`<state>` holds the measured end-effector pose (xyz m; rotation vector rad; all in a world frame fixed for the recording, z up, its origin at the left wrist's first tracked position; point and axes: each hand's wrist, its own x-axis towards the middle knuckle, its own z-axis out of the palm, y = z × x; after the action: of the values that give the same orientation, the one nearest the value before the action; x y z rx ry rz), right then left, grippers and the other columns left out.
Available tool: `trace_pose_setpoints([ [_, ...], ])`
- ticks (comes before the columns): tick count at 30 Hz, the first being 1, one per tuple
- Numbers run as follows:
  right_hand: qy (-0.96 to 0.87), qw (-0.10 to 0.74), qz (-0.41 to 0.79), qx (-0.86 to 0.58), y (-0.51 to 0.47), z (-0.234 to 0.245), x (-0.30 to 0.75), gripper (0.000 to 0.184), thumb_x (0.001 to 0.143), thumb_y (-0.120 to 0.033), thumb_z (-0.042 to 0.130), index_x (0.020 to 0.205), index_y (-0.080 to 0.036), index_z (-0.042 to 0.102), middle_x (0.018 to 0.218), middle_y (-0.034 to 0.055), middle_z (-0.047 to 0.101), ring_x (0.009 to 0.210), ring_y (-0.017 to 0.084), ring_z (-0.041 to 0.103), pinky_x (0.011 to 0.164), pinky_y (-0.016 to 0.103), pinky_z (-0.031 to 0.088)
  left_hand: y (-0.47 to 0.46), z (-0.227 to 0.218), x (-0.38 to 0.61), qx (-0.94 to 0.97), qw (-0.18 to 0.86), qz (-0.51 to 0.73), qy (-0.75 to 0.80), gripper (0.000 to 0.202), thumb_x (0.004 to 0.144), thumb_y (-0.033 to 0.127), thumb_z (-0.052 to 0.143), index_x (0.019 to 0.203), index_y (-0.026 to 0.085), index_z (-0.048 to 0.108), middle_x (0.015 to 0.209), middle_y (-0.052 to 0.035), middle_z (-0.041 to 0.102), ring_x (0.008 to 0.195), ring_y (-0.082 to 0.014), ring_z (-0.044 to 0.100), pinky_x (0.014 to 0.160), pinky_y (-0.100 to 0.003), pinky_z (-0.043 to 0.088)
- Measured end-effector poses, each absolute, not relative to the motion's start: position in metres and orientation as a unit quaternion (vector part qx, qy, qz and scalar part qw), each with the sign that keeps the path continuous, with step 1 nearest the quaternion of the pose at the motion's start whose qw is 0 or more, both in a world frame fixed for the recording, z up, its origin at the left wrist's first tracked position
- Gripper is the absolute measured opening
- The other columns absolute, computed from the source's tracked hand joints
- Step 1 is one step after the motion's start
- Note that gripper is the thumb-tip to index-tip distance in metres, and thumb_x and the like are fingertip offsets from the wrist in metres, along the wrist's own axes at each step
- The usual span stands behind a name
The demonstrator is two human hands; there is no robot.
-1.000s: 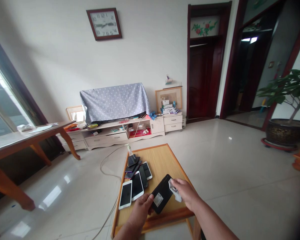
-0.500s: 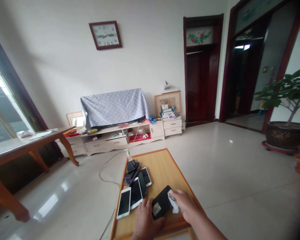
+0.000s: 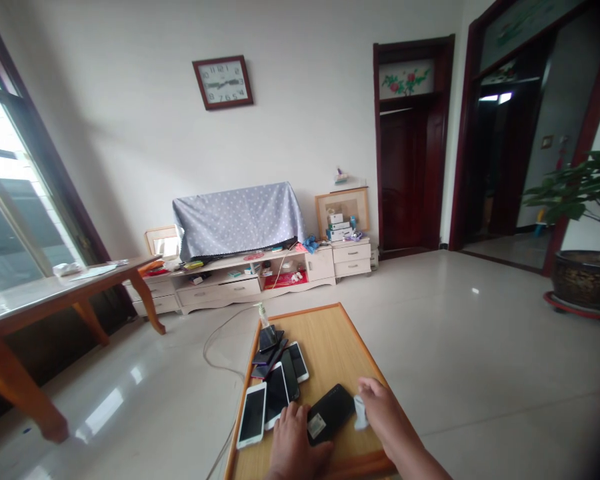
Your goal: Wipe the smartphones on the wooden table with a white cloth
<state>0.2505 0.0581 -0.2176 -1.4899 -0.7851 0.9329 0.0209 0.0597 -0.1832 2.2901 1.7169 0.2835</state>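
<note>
A black phone (image 3: 334, 407) with a pale label on its back lies tilted near the front of the wooden table. Along its lower left edge my left hand (image 3: 295, 440) grips it between thumb and fingers. My right hand (image 3: 380, 410) pinches a crumpled white cloth or tissue (image 3: 361, 413), just off the phone's right edge. Left of the phone, several others rest in an overlapping row, among them a white-framed phone (image 3: 253, 415) at the front and a small dark one (image 3: 268, 339) at the back. Behind them stands a clear pump bottle (image 3: 263, 316).
The wooden table (image 3: 330, 333) has a raised orange-brown rim. A larger table (image 3: 80, 280) stands on the left, and a low white cabinet (image 3: 220, 293) with a cloth-covered object runs along the wall. A potted plant (image 3: 587, 283) is on the right. A cable (image 3: 205, 350) crosses the floor.
My right hand has moved the white cloth rightward, off the phone's back. The left hand keeps its hold on the phone. The whole view has shifted slightly.
</note>
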Motion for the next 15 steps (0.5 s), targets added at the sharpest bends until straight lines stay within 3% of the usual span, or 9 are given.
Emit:
trace_pose_setpoints([
  [5,-0.310,0.576,0.429,-0.623,0.056,-0.209,0.244,0.042,0.071,-0.051,0.060,0.098,-0.020,0.069,0.089,0.0090,0.075,0.083,0.026,0.071,0.064,0.032,0.052,0.059,-0.181,0.022,0.779,0.141,0.089,0.605,0.074,0.064,0.051,0.069,0.132,0.024,0.058,0.137,-0.0104,0.054,0.132,-0.0335,0.044,0.112,-0.040,0.031],
  [10,-0.321,0.588,0.450,-0.590,0.053,-0.204,0.239,0.044,0.059,-0.036,0.062,0.098,-0.018,0.069,0.087,0.0077,0.075,0.083,0.025,0.071,0.067,0.031,0.053,0.058,-0.185,0.020,0.779,0.144,0.087,0.604,0.079,0.064,0.053,0.069,0.136,0.024,0.056,0.142,-0.0096,0.052,0.136,-0.0337,0.041,0.116,-0.040,0.026],
  [15,-0.333,0.581,0.438,-0.600,0.048,-0.206,0.246,0.037,0.062,-0.040,0.065,0.091,-0.018,0.070,0.079,0.0059,0.074,0.076,0.023,0.070,0.066,0.031,0.052,0.054,-0.184,0.017,0.784,0.128,0.099,0.599,0.083,0.066,0.056,0.070,0.141,0.025,0.053,0.138,-0.0079,0.056,0.133,-0.0344,0.043,0.115,-0.042,0.028],
])
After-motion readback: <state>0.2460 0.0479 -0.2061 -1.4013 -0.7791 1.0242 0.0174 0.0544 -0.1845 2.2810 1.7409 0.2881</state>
